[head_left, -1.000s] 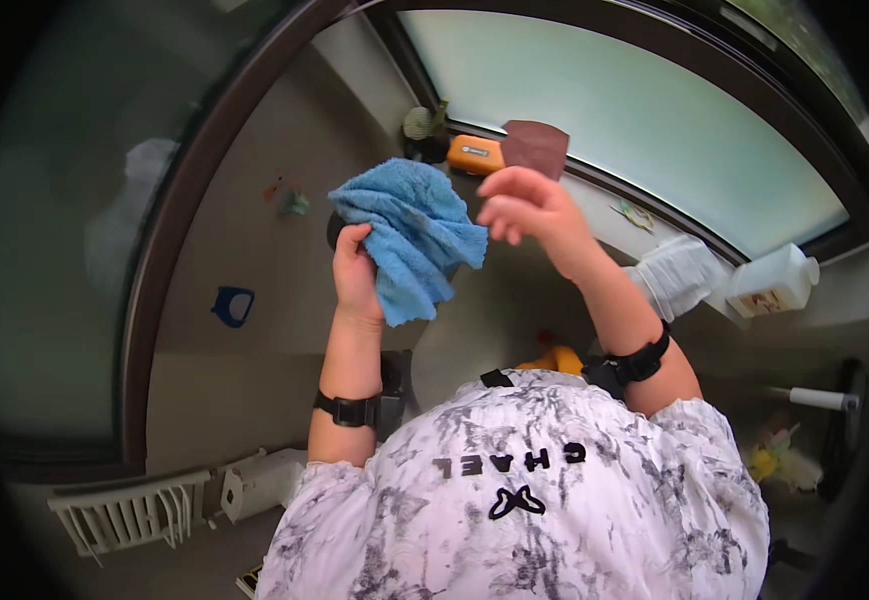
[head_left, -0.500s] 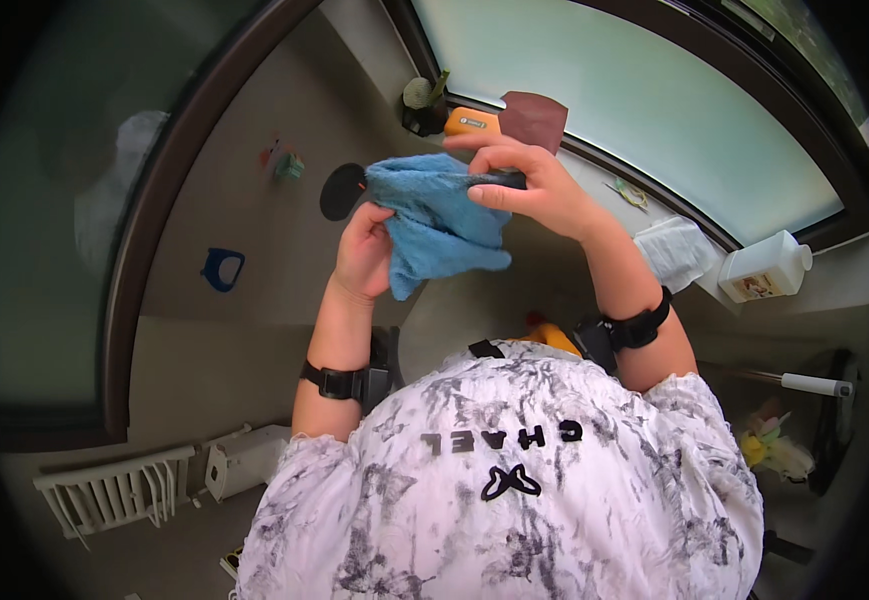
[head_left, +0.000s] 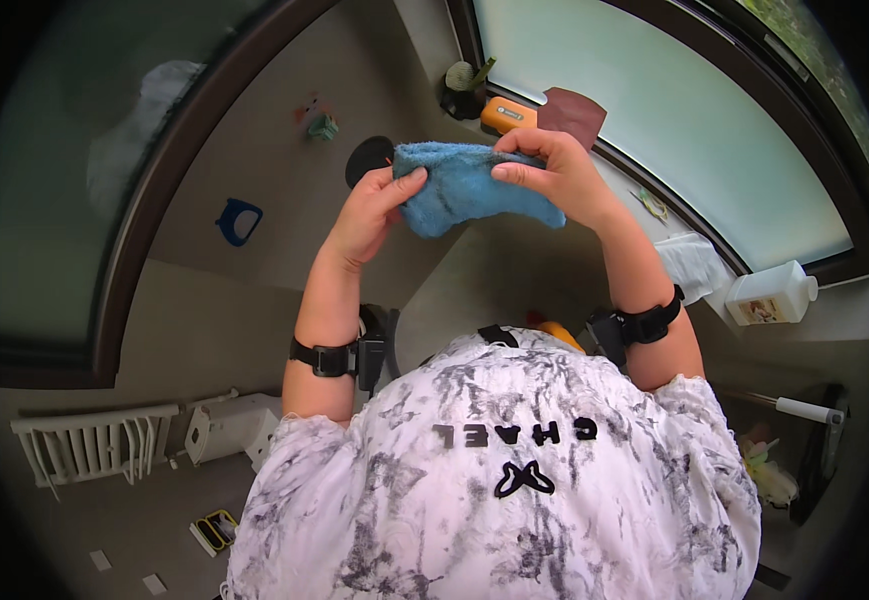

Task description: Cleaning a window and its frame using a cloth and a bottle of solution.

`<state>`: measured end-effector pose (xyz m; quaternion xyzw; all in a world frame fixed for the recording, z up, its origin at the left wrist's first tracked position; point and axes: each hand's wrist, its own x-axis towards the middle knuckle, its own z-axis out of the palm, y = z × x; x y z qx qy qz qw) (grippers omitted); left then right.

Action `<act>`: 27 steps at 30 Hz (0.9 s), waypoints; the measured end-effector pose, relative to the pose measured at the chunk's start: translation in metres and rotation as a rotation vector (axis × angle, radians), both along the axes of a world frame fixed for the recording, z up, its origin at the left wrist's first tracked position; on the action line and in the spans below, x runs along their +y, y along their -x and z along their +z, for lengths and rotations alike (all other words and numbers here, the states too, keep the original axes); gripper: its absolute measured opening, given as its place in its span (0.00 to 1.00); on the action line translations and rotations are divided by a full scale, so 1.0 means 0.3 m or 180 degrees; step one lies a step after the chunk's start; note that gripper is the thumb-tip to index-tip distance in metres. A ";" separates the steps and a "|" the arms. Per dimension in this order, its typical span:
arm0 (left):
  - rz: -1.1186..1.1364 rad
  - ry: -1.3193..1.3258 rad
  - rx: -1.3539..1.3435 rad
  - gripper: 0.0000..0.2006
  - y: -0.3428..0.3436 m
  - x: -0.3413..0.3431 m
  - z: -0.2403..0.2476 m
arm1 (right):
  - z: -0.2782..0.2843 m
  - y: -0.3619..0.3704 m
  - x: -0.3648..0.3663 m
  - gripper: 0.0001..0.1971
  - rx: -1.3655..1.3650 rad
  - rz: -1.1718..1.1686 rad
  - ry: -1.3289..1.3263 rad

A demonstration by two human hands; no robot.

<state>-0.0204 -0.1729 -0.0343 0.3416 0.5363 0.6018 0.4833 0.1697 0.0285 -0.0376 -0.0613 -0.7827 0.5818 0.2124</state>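
A soft blue cloth (head_left: 469, 195), folded over along its top edge, stretches between my two hands. My left hand (head_left: 369, 215) grips its left end, thumb lying on the front. At the other end my right hand (head_left: 559, 175) pinches the upper edge between thumb and fingers. A strip of something dark (head_left: 526, 159) shows under the right fingers, its kind unclear. Just beyond my left hand is a black round disc (head_left: 367, 160), partly covered by the cloth; whether it joins the dark strip I cannot tell.
Along the frosted window's sill are an orange case (head_left: 507, 115), a brownish-red sheet (head_left: 571, 115), a dark pot (head_left: 462, 98), scissors (head_left: 652, 205), white plastic wrapping (head_left: 692, 262) and a white jug (head_left: 772, 293). A blue hook-like piece (head_left: 238, 222) is on the left wall; a white radiator (head_left: 104, 440) stands lower left.
The cloth, hanging loosely before, is now folded shorter and drawn out sideways. My left thumb has come onto its front. The whole view has shifted, with the hands higher in it.
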 end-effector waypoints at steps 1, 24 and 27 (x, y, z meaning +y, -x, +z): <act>-0.0047 0.0004 -0.0011 0.15 0.000 0.001 0.002 | -0.021 0.000 0.011 0.13 -0.0025 -0.0051 -0.0038; 0.0037 -0.0545 0.2710 0.19 -0.170 0.134 0.061 | -0.291 0.123 0.018 0.18 -0.0009 -0.1707 0.1427; -0.0916 -0.0142 0.3428 0.31 -0.237 0.147 0.062 | -0.297 0.102 -0.050 0.20 0.0392 0.0476 0.4777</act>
